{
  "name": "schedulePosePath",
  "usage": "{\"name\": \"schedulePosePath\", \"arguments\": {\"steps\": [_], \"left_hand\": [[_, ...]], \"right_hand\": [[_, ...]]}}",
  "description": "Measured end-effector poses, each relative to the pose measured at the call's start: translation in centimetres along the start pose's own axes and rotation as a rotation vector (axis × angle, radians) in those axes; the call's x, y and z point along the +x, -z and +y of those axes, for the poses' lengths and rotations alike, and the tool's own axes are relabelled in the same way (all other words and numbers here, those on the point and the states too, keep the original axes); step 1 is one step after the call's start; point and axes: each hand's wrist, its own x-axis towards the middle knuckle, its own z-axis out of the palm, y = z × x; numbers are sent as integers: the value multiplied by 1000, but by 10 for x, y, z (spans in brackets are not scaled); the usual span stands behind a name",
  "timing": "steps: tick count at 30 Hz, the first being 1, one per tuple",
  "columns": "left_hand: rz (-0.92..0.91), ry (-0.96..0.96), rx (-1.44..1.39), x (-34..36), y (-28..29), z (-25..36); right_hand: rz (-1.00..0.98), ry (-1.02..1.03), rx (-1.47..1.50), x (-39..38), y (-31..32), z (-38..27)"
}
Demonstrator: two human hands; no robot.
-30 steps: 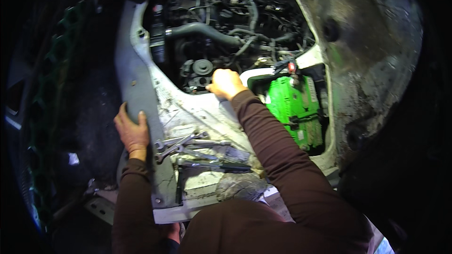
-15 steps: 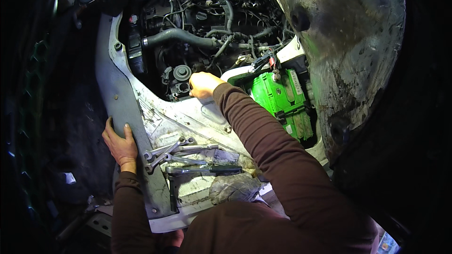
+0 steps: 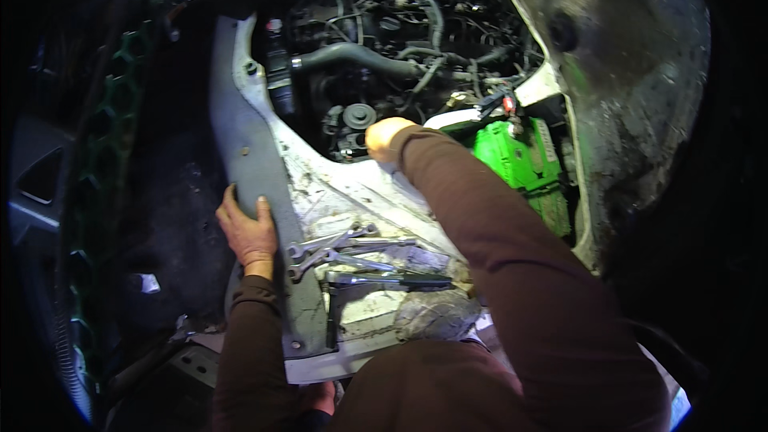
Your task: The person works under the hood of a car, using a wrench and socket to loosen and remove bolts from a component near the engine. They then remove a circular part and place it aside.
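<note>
My left hand rests spread on the grey trim strip along the left side of the engine bay, gripping no tool. My right hand reaches down at the near edge of the engine, its fingers curled. Whatever those fingers pinch is hidden behind the hand. Just left of it sits a round metal housing with a disc-shaped top. Between my arms, several wrenches and a dark-handled ratchet lie on the white body panel.
A green battery sits in its recess to the right of my right forearm. A crumpled grey rag lies near my body, below the tools. A worn, dirty panel rises along the right. A thick black hose crosses the engine.
The whole scene has shifted to the right in the picture as my head turned. Both hands keep about the same places on the car, the right still curled beside the round housing.
</note>
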Motion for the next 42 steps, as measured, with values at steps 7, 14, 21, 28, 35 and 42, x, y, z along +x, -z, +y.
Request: {"name": "schedulePosePath", "arguments": {"steps": [7, 14, 21, 28, 35, 42], "left_hand": [[-3, 0, -9, 0, -1, 1], [-17, 12, -2, -1, 1, 0], [-13, 7, -4, -4, 1, -2], [-22, -2, -6, 0, -1, 3], [-32, 39, 8, -3, -1, -2], [-22, 23, -2, 0, 0, 3]], "right_hand": [[-214, -86, -17, 6, 12, 5], [-154, -122, 2, 18, 0, 0], [-194, 15, -98, 0, 17, 1], [167, -120, 173, -30, 44, -23], [-49, 371, 351, -167, -29, -125], [369, 305, 497, -175, -110, -142]]}}
